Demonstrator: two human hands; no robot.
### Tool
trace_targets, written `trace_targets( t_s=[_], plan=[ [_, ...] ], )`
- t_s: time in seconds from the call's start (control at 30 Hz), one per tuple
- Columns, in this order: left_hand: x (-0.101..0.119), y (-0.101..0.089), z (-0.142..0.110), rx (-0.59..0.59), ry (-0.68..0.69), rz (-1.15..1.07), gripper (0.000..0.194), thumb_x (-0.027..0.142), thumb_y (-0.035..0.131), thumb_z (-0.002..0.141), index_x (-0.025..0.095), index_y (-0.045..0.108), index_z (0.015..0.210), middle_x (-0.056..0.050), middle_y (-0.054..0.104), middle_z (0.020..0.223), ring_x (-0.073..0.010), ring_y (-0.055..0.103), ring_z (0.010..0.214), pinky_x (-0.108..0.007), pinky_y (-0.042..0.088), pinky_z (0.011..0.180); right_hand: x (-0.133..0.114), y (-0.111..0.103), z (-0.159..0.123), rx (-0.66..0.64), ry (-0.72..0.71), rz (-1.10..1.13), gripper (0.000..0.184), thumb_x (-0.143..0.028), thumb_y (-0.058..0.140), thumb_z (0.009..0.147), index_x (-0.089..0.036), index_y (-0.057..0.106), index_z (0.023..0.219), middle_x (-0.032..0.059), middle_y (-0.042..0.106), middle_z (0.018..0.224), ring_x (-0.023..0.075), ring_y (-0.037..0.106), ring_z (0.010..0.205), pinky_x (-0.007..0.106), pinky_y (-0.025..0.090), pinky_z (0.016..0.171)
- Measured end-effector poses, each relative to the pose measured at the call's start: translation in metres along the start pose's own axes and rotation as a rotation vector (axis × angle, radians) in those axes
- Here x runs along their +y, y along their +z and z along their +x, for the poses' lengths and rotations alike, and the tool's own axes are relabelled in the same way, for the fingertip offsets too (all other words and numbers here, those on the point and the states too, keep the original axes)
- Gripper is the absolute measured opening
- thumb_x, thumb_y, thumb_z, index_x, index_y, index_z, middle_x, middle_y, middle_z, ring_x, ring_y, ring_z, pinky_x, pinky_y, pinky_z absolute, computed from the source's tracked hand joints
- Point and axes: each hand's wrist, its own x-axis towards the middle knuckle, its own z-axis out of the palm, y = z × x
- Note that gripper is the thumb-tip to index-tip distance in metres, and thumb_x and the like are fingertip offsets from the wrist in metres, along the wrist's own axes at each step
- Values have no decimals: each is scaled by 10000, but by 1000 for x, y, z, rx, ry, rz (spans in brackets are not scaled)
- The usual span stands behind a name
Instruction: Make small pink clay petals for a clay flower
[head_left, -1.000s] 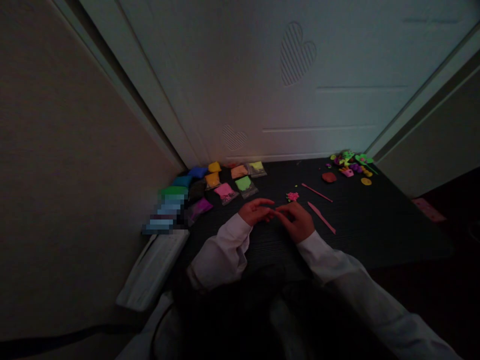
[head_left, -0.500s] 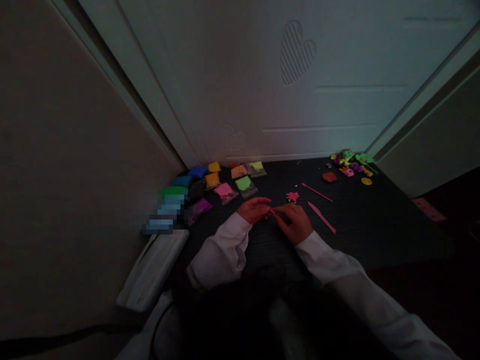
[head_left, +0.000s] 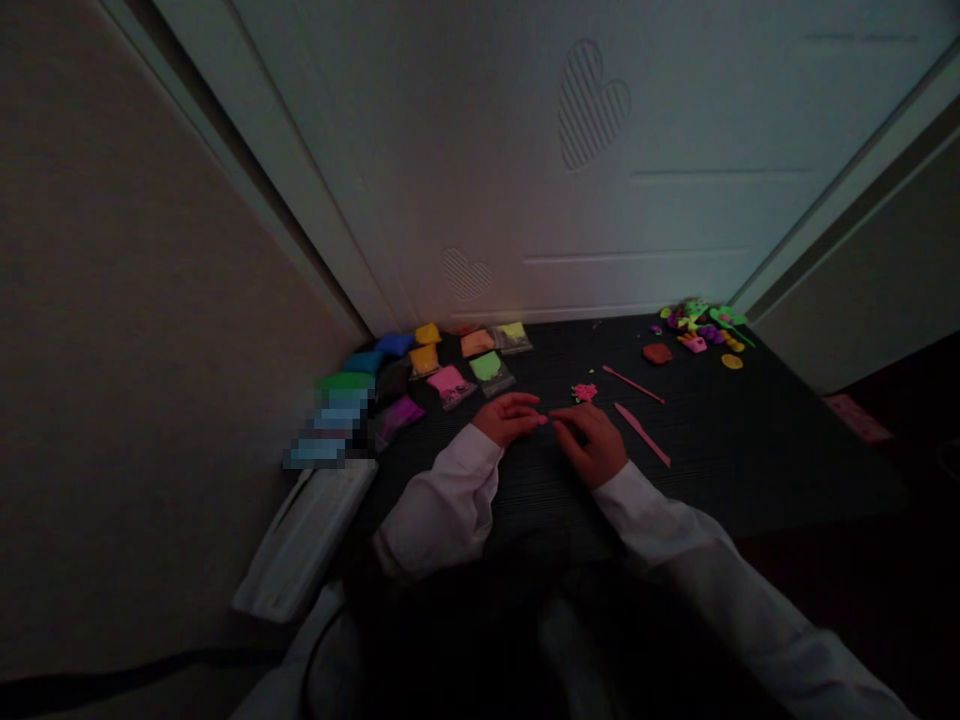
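Our left hand [head_left: 508, 420] pinches a pink bit [head_left: 543, 420], fingerwork wanting a light touch; whether our right hand [head_left: 596, 443] grips anything, we cannot tell.

Pixelated blue object [head_left: 331, 428], identity unclear

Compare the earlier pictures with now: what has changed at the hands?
The right hand has drawn slightly rightward, its fingertips apparently off the small pink piece, which now shows at the fingertips of the left hand. The pink flower-like cluster, both pink tools and the coloured packets stayed put.
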Motion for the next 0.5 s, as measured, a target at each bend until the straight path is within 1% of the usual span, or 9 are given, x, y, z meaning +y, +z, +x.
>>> trace_targets(
  t_s=[0.17,0.27,0.4,0.5],
  plan=[
    [-4,-2,2,-21,51,36,340,148,616,536,134,501,856,4,581,648,-61,514,543,-202,373,536,0,1,1,8,45,10,190,-276,429,727,-192,528,866,19,521,726,125,459,678,281,338,662],
    [-5,-3,2,-55,71,55,328,144,613,540,141,509,851,13,574,643,-50,505,536,-193,369,538,-1,1,1,8,63,24,186,-308,446,715,-191,540,825,19,523,718,122,459,661,279,342,655],
    [-6,-2,1,-73,89,90,321,146,610,543,143,514,849,13,568,651,-52,504,566,-197,371,568,-1,3,1,15,70,42,158,-306,444,715,-188,546,744,18,524,705,121,456,644,277,347,637],
    [-5,-1,0,-79,112,119,324,158,606,548,144,509,857,5,567,676,-62,507,600,-209,377,599,0,3,1,19,76,40,153,-301,442,716,-186,543,727,17,518,688,118,450,623,275,347,625]
  ],
)
